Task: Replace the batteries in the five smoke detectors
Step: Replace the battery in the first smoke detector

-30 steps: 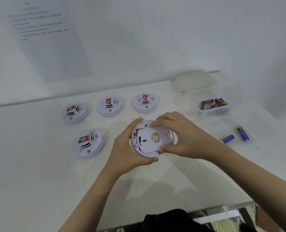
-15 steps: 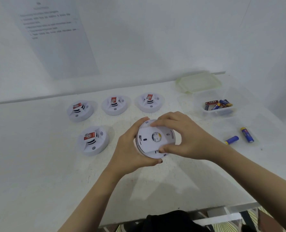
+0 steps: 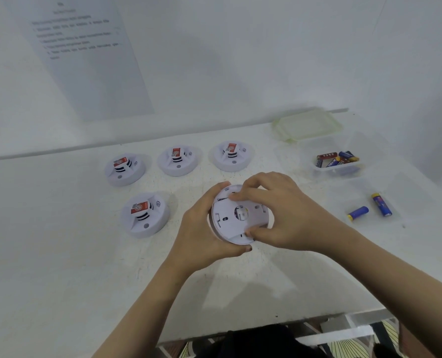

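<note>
A white round smoke detector (image 3: 236, 218) is held above the table with its back plate facing me. My left hand (image 3: 202, 233) cups its left and lower rim. My right hand (image 3: 279, 215) grips the back plate, fingers on its top edge and thumb on its lower edge. Several other detectors lie face up on the table, each with a red label: one (image 3: 145, 215) at the left front, and a back row of three (image 3: 125, 169) (image 3: 178, 161) (image 3: 232, 156). Two blue batteries (image 3: 358, 213) (image 3: 382, 204) lie loose at the right.
A clear plastic tub (image 3: 336, 166) with several batteries stands at the back right, its green lid (image 3: 307, 125) behind it. A printed sheet (image 3: 85, 55) hangs on the wall. The table's front edge (image 3: 266, 326) runs just above my lap.
The back plate has settled closer onto the detector's body between my hands. My right fingers have shifted along its top edge. The view has moved slightly.
</note>
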A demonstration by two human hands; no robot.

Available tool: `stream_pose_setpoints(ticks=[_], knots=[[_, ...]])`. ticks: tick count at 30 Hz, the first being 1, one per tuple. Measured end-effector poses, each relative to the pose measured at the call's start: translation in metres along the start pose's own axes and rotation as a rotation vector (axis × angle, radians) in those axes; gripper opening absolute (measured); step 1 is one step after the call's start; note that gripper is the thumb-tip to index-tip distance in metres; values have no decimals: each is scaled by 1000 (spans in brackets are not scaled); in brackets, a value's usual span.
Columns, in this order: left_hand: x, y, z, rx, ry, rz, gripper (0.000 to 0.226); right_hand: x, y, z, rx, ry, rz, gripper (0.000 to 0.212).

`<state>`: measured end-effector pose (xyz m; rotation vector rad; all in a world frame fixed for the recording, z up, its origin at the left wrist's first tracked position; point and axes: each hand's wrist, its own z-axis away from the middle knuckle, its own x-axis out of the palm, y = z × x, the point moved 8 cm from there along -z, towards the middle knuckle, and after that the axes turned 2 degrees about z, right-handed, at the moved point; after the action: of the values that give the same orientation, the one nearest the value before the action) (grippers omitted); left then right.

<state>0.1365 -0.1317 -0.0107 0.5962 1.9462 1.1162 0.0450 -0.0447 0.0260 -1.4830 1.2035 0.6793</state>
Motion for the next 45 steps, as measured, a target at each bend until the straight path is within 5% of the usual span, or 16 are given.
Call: stream_pose_setpoints(ticks=[11,20,27,35,45], knots=[[1,5,2,3,8,28,93,-4,-3,3,23,66,-9,57],[-5,13,5,62,64,50,92,-9,-20,10,-114,202,306,55],[-3,10,6,81,70,35,93,-2,-20,9,-84,151,408,59],[1,4,7,36,15,47,93,-1,-16,9,-117,43,305,60],[0,13,3,75,-9,25,95,-16,-19,8,-97,148,233,56]])
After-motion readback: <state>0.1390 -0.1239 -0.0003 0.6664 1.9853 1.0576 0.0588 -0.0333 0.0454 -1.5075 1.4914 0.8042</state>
